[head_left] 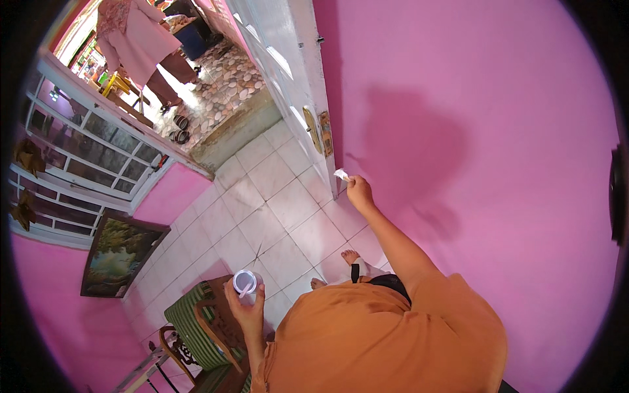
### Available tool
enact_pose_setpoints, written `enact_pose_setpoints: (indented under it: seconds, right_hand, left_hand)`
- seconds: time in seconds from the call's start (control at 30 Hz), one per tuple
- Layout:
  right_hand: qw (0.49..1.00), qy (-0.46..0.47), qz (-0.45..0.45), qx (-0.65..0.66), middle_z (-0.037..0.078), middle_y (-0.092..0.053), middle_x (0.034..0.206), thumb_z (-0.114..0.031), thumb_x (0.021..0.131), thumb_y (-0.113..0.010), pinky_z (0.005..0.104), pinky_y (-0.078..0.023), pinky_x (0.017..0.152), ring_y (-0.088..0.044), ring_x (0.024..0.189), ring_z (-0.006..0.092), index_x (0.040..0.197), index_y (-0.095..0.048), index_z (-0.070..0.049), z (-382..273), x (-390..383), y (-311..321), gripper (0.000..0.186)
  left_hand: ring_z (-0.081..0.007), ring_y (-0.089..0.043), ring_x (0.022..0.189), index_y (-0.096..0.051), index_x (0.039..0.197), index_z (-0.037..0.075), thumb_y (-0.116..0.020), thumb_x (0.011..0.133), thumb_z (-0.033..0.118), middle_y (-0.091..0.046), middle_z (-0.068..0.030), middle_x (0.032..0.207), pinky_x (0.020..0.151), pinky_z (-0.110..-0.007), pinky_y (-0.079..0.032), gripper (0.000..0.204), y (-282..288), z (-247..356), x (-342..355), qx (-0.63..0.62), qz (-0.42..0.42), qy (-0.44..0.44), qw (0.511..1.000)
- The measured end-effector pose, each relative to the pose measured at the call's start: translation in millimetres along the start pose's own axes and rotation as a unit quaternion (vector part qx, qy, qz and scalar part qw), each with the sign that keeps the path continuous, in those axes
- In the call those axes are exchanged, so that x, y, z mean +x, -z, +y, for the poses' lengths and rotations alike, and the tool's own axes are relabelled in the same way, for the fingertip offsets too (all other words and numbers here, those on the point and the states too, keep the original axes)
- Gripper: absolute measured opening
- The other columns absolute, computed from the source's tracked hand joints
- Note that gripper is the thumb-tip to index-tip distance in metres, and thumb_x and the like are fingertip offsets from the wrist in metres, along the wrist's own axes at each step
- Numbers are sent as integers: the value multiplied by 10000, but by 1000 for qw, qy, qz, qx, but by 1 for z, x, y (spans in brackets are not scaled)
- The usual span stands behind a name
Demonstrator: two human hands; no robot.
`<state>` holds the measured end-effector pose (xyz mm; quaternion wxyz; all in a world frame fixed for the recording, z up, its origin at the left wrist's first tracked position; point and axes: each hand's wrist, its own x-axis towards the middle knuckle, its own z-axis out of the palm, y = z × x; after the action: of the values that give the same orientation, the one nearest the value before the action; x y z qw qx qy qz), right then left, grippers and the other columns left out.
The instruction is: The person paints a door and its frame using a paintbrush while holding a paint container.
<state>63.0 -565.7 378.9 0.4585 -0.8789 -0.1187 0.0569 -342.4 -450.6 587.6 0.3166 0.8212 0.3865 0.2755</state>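
My left hand (247,316) is wrapped round a small see-through cup (240,273) held upright low in front of me. A pale stick (245,288) leans inside the cup, and what else it holds is hard to make out. My right arm is stretched forward, and my right hand (360,193) pinches a small white-tipped brush (342,175). The brush tip is close to the edge of the open white door (309,85), just below its brass lock plate (325,133). Whether it touches the door I cannot tell.
The pink wall (524,164) rises on my right. At left are a wooden chair with a green striped cushion (193,321), a framed picture (121,255) and a white-framed window (98,147). A person (141,42) stands beyond the doorway step (239,131), near sandals (179,129).
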Motion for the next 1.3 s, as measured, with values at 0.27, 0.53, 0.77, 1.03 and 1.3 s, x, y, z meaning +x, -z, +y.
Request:
enact_pose_setpoints:
  seconds: [0.27,0.53,0.77,1.03,1.3]
  right_hand:
    - [999,45,-5,24,240,-672,1067,-168,954,-503,476,-510,886,-635,1013,422,1060,-663,2,-35,26,-21,256]
    - [998,4,-27,-61,244,-657,1068,-144,952,-505,494,-505,864,-635,996,425,1069,-625,15,-5,14,-23,231]
    - [989,108,35,94,232,-672,1051,-151,940,-535,480,-512,880,-639,1011,410,1059,-649,3,-28,10,-16,225]
    - [999,38,-24,14,226,-673,1072,-117,942,-516,482,-501,904,-635,1019,414,1076,-656,1,-9,30,-43,227]
    - [997,-1,16,75,248,-681,1035,-138,945,-527,477,-502,895,-642,1005,426,1073,-657,17,-25,10,-21,239]
  left_hand:
    - [-281,-553,1114,-549,1235,6,-856,774,176,-558,-123,1161,1001,-393,-423,580,4,1,-9,20,33,26,999]
    - [-262,-547,1093,-548,1226,10,-849,780,164,-552,-109,1145,975,-369,-422,560,0,16,-5,-1,26,33,999]
    - [-210,-493,1182,-501,1307,37,-823,831,169,-528,-83,1230,1071,-344,-348,590,9,15,-10,8,8,68,998]
    - [-207,-503,1168,-510,1296,33,-819,832,148,-536,-78,1219,1059,-342,-362,569,0,22,-1,7,-19,63,998]
    - [-197,-523,1125,-523,1267,23,-817,829,133,-551,-66,1176,1025,-330,-381,540,-9,16,8,-9,-10,47,999]
